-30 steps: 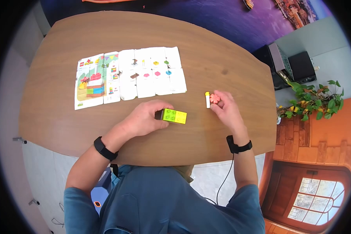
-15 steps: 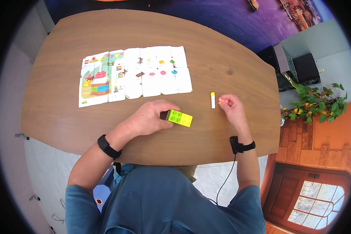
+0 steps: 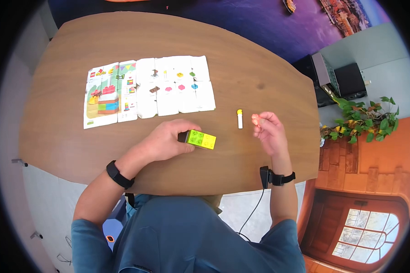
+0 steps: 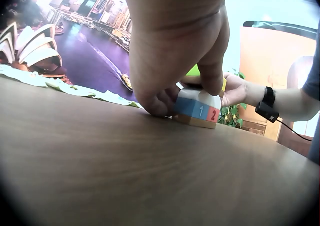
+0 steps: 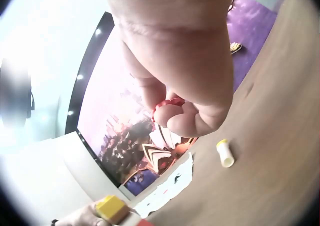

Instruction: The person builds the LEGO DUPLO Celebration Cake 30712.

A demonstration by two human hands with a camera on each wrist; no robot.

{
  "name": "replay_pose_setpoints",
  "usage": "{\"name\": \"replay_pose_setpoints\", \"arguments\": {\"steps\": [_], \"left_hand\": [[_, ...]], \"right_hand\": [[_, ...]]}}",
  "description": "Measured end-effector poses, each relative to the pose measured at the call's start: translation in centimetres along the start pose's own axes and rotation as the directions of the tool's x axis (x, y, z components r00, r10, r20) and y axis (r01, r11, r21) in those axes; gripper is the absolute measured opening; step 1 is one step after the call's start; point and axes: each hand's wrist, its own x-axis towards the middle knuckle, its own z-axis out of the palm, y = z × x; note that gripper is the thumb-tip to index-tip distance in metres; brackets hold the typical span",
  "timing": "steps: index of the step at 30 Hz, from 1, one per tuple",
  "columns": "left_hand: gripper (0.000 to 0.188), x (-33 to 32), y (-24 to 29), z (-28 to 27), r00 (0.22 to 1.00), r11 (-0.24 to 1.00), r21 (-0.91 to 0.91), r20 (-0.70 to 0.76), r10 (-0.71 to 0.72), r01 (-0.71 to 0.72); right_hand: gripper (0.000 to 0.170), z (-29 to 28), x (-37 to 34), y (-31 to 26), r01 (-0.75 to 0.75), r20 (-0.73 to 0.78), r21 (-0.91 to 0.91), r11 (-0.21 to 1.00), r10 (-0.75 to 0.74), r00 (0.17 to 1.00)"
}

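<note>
A stack of bricks stands on the table, its top lime green and yellow (image 3: 202, 139). My left hand (image 3: 165, 140) grips the stack from its left side. In the left wrist view, lower layers show: white, then blue and red bricks (image 4: 197, 106) marked 1 and 2, over a tan base. My right hand (image 3: 272, 134) pinches a coral-red flower-shaped piece (image 3: 255, 120) between thumb and fingers, partly hidden by them. Left of that hand, a white candle piece with a yellow top (image 3: 240, 119) rests on the table, touched by neither hand.
A creased instruction sheet (image 3: 150, 88) lies flat on the wooden table (image 3: 241, 73), beyond the left hand. Past the table's right edge are a leafy plant (image 3: 366, 119) and dark boxes (image 3: 351, 81). A cable (image 3: 255, 211) hangs from the right wrist camera.
My right hand has drawn away from the candle piece, toward the right and slightly nearer the body, turning the flower piece in its fingers. The left hand keeps its grip on the stack.
</note>
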Motion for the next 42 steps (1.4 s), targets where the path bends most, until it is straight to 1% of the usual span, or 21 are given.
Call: {"name": "replay_pose_setpoints", "arguments": {"steps": [4, 6, 7, 9, 16, 18, 19, 21, 22, 25, 27, 29, 30, 31, 33, 34, 36, 37, 39, 41, 42], "left_hand": [[0.048, 0.0, 0.3, -0.1, 1.0, 1.0, -0.004, 0.014, -0.02, 0.02], [0.048, 0.0, 0.4, -0.1, 1.0, 1.0, 0.004, 0.012, -0.014, 0.014], [0.048, 0.0, 0.4, -0.1, 1.0, 1.0, 0.005, 0.008, -0.013, 0.013], [0.048, -0.1, 0.5, -0.2, 1.0, 1.0, 0.008, -0.002, -0.013, 0.013], [0.048, -0.1, 0.5, -0.1, 0.999, 0.999, -0.025, 0.012, -0.029, 0.03], [0.048, -0.1, 0.6, -0.3, 0.998, 0.998, -0.029, 0.016, -0.054, 0.054], [0.049, -0.1, 0.5, -0.3, 0.998, 0.998, -0.03, 0.027, -0.062, 0.063], [0.05, 0.0, 0.5, -0.2, 0.997, 0.997, -0.032, 0.034, -0.074, 0.075], [0.05, -0.1, 0.4, -0.2, 0.998, 0.998, -0.028, 0.028, -0.06, 0.06], [0.048, 0.0, 0.1, 0.2, 1.0, 0.998, -0.05, 0.001, -0.026, 0.026], [0.046, 0.0, 0.1, 0.4, 1.0, 0.998, -0.07, -0.007, -0.007, 0.006], [0.045, 0.1, 0.3, 0.4, 1.0, 0.999, -0.036, -0.015, 0.004, -0.004], [0.045, 0.1, 0.2, 0.5, 1.0, 0.999, -0.032, -0.013, 0.002, -0.002], [0.044, 0.1, 0.1, 0.6, 1.0, 0.998, -0.053, -0.02, 0.021, -0.022], [0.044, 0.1, 0.1, 0.5, 0.999, 0.996, -0.074, -0.037, 0.039, -0.042], [0.046, 0.0, 0.2, 0.4, 1.0, 0.998, -0.049, -0.017, 0.024, -0.025], [0.048, 0.0, 0.3, 0.3, 1.0, 1.0, -0.025, 0.005, 0.005, -0.005], [0.048, 0.0, 0.3, 0.2, 0.999, 0.999, 0.017, -0.002, 0.039, -0.039], [0.047, 0.1, 0.2, 0.4, 0.997, 0.996, 0.056, -0.003, 0.073, -0.072], [0.046, 0.1, -0.1, 0.6, 0.994, 0.989, 0.108, -0.031, 0.103, -0.099], [0.046, 0.2, -0.1, 0.7, 0.994, 0.989, 0.107, -0.029, 0.105, -0.101]], "right_hand": [[0.011, 2.2, -1.3, -0.5, -0.101, 0.113, 0.164, 0.981, 0.083, 0.99], [0.011, 2.3, -1.1, 0.2, 0.005, 0.048, -0.064, 0.998, -0.002, 0.999], [0.011, 2.0, -0.7, 0.6, 0.006, 0.05, -0.066, 0.998, -0.002, 0.999], [0.011, 1.0, 0.7, 2.1, 0.098, -0.122, -0.463, 0.881, -0.173, 0.977], [0.014, -1.9, 2.3, 4.8, 0.062, -0.164, -0.541, 0.839, -0.178, 0.97], [0.019, -1.9, 2.4, 5.2, 0.159, -0.097, -0.676, 0.719, -0.302, 0.949], [0.019, -1.5, 2.2, 5.0, 0.161, -0.095, -0.673, 0.722, -0.3, 0.949], [0.025, -0.8, 1.3, 4.4, 0.151, -0.125, -0.814, 0.561, -0.424, 0.897], [0.025, -0.2, 0.8, 4.1, 0.154, -0.121, -0.813, 0.562, -0.421, 0.899], [0.032, 3.1, -1.6, 2.5, 0.276, -0.008, -0.748, 0.604, -0.424, 0.906], [0.037, 7.3, -3.7, 1.3, 0.405, 0.296, -0.723, 0.56, -0.279, 0.914], [0.042, 10.4, -4.7, 0.9, 0.415, 0.402, -0.743, 0.524, -0.145, 0.904], [0.043, 11.2, -4.2, 1.7, 0.505, 0.472, -0.695, 0.511, -0.204, 0.857], [0.043, 11.3, -3.9, 2.3, 0.506, 0.473, -0.693, 0.513, -0.206, 0.857], [0.046, 11.4, -3.2, 2.9, 0.638, 0.582, -0.716, 0.282, -0.264, 0.769], [0.046, 11.6, -3.3, 2.8, 0.644, 0.588, -0.711, 0.282, -0.262, 0.765], [0.048, 11.7, -3.9, 2.8, 0.409, 0.395, -0.704, 0.581, -0.158, 0.905], [0.048, 11.0, -3.7, 3.1, 0.408, 0.394, -0.703, 0.583, -0.159, 0.905], [0.05, 9.1, -3.2, 4.2, 0.388, 0.267, -0.526, 0.757, -0.287, 0.92], [0.046, 9.3, -3.8, 3.1, 0.365, 0.23, -0.533, 0.763, -0.285, 0.931], [0.043, 9.0, -4.0, 2.8, 0.375, 0.239, -0.649, 0.662, -0.291, 0.926]]}}
